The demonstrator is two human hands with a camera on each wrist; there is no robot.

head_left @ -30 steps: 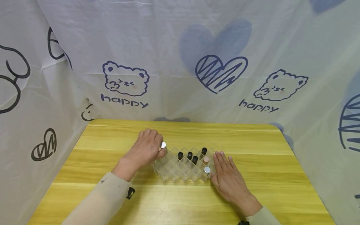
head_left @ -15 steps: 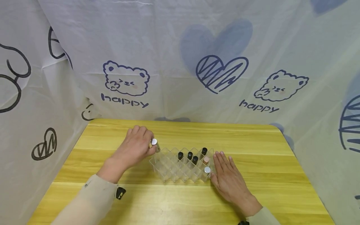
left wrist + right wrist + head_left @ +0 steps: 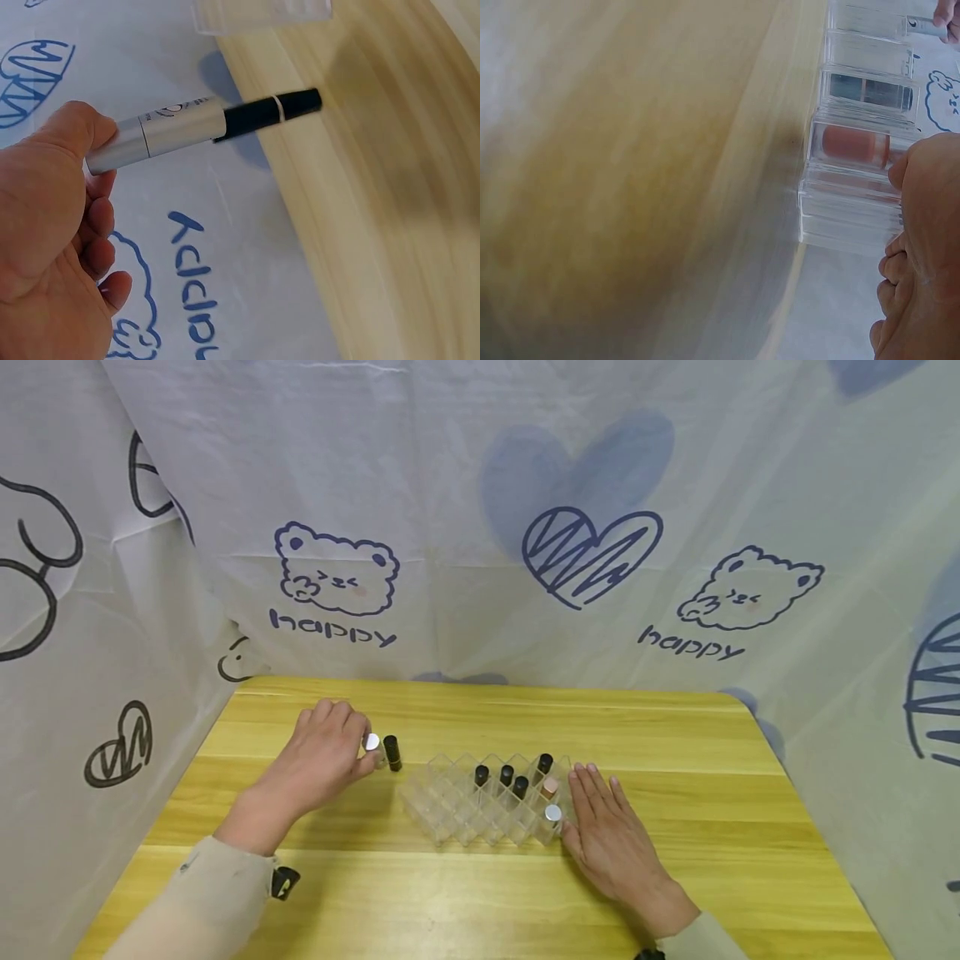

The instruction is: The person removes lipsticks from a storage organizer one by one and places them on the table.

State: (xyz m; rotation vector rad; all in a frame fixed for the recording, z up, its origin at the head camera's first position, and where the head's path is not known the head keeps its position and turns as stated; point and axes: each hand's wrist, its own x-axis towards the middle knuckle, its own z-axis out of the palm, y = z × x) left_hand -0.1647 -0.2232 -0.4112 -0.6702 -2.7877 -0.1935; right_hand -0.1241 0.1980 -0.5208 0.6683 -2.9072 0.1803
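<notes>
Fingers (image 3: 97, 217) on the left hand (image 3: 318, 764) pinch a silver cylindrical tube (image 3: 172, 131), right by a slim black tube (image 3: 392, 754), left of that clear plastic diamond-grid rack (image 3: 453, 825); right hand (image 3: 618, 843) just sits straight-fingered at its end.

Eight tubes (image 3: 521, 787), two hands (image 3: 318, 758), one clear rack (image 3: 450, 822), one counter (image 3: 465, 902)
Counted inside the rack: four black-capped tubes (image 3: 545, 764), one pink-capped tube (image 3: 551, 788) and one silver-capped tube (image 3: 552, 814), making six. Counted outside: one silver tube (image 3: 184, 127) and one black tube (image 3: 392, 753), making two. Counted at the arms: two pale sleeves (image 3: 202, 893) and two black wrist pieces (image 3: 285, 882). Counted on the back cloth (image 3: 465, 618): two bear drawings (image 3: 337, 568), each with one word "happy" (image 3: 332, 628), and one zigzag-filled heart (image 3: 566, 550).
</notes>
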